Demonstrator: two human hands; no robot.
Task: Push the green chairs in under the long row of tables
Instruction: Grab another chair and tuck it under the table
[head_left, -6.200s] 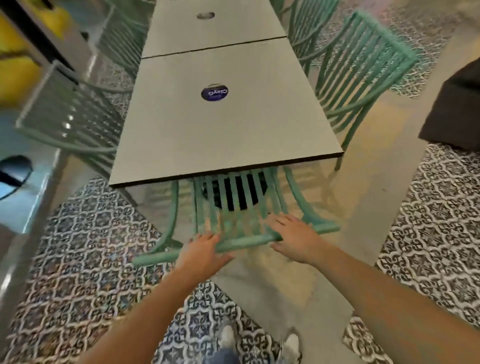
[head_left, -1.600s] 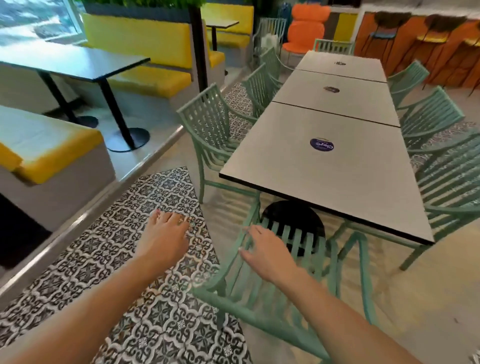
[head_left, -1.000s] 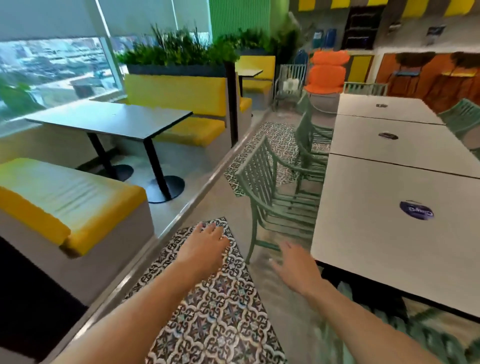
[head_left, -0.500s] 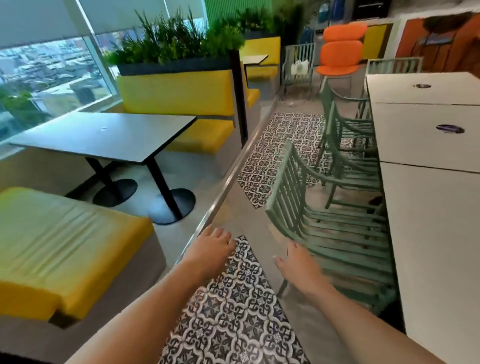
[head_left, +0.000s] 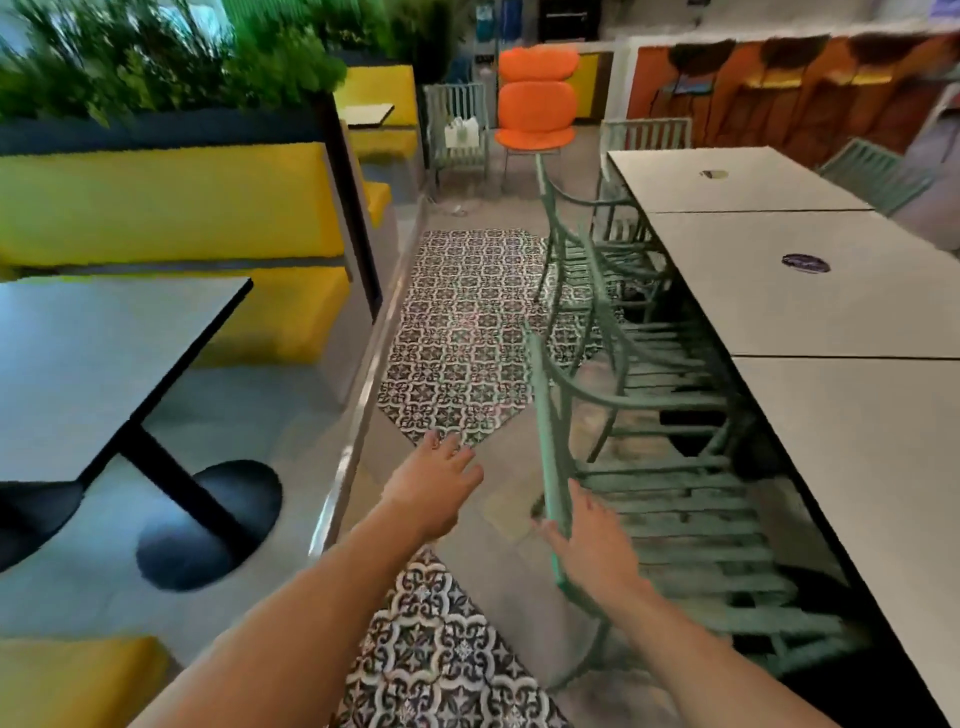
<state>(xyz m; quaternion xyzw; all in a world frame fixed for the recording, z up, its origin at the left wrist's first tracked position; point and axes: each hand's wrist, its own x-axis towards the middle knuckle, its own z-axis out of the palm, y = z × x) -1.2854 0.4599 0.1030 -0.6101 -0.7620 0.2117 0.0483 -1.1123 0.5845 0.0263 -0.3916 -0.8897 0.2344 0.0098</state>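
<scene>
The right hand (head_left: 592, 551) lies against the top rail of the nearest green chair (head_left: 654, 499), fingers nearly straight and spread along the rail, thumb on the near side; whether the fingers wrap the rail cannot be told through the blur. The left hand (head_left: 434, 480) hangs in the air over the floor to the left of that chair, fingers spread and relaxed, holding nothing.

The chair is pale mint green metal, with a slatted seat, a slatted back and curved armrests. It stands at the left side of the long row of tables (head_left: 841, 312), its seat partly under the nearest grey top and its back out in the aisle. Farther along the same side stand more green chairs (head_left: 587, 270) of the same make, backs toward the aisle. Another (head_left: 878, 174) shows at the far right of the row.

A patterned tile strip (head_left: 462, 332) runs along the aisle floor. At left are a dark pedestal table (head_left: 104, 353) and yellow benches (head_left: 171, 202).
</scene>
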